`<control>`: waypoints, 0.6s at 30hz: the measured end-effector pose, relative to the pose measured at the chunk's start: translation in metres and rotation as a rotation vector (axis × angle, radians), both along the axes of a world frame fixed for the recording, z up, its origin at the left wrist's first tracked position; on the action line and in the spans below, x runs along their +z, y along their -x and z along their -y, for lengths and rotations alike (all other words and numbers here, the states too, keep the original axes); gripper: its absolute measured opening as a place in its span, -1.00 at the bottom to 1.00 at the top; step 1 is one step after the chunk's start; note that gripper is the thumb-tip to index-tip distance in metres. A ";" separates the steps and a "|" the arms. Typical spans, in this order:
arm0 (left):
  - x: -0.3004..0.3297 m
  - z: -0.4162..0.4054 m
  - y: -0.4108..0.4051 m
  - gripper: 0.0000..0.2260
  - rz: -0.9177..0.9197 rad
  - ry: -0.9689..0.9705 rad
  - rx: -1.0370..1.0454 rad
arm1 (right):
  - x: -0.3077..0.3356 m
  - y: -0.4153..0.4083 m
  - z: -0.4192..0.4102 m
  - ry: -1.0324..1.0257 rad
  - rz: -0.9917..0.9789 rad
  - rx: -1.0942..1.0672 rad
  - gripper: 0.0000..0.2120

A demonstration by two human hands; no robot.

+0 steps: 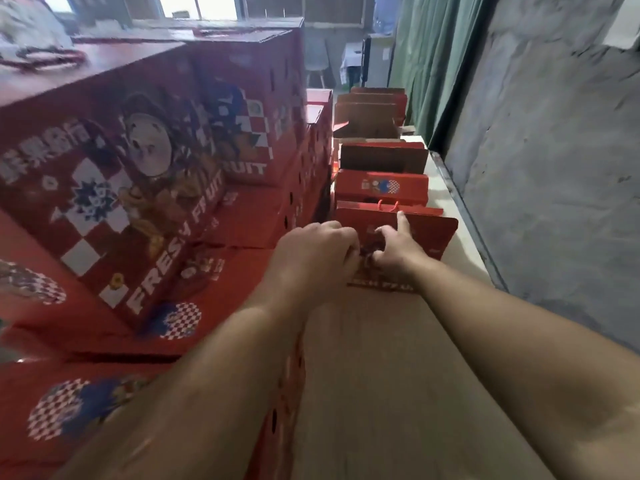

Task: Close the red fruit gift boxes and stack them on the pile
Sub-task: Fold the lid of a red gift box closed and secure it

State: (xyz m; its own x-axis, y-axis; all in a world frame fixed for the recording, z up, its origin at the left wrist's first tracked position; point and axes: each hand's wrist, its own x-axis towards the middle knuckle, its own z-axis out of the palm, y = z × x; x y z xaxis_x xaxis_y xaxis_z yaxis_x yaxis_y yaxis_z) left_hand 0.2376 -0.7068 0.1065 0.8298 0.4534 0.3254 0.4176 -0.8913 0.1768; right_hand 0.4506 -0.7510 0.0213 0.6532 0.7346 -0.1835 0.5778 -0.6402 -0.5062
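From the head camera, both hands meet at the far flap point(408, 233) of the box point(381, 358) straight ahead. The left hand point(320, 249) is curled and the right hand point(393, 249) pinches with its forefinger raised; what exactly they hold is hidden, likely the handle. The box's long axis runs away from the person. The pile point(138, 174) rises just to the left, nearer the left hand.

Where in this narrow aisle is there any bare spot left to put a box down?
Little room. A pale strip of floor runs between the row of open boxes and the grey wall. The pile crowds the left side. Both hands, left hand and right hand, work the nearest box flap.
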 end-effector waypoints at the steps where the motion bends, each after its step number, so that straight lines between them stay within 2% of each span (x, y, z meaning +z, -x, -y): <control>1: -0.002 -0.002 -0.002 -0.81 0.005 0.007 0.008 | -0.002 -0.007 -0.005 0.033 0.021 0.010 -0.48; 5: -0.005 -0.003 -0.001 -0.81 -0.038 -0.005 0.018 | -0.008 -0.023 -0.016 0.121 0.230 0.003 -0.74; 7: -0.005 -0.004 0.000 -0.82 -0.033 -0.002 0.022 | -0.012 -0.026 -0.020 0.111 0.340 0.044 -0.65; 10: -0.005 -0.005 -0.001 -0.83 -0.037 0.006 0.009 | -0.017 -0.033 -0.018 0.108 0.365 0.026 -0.53; 14: -0.007 -0.007 0.000 -0.83 -0.086 -0.011 0.006 | -0.029 -0.036 -0.009 0.163 0.491 0.007 -0.69; 18: -0.005 -0.007 -0.003 -0.83 -0.121 -0.039 0.005 | -0.023 -0.027 0.021 0.163 0.491 0.035 -0.72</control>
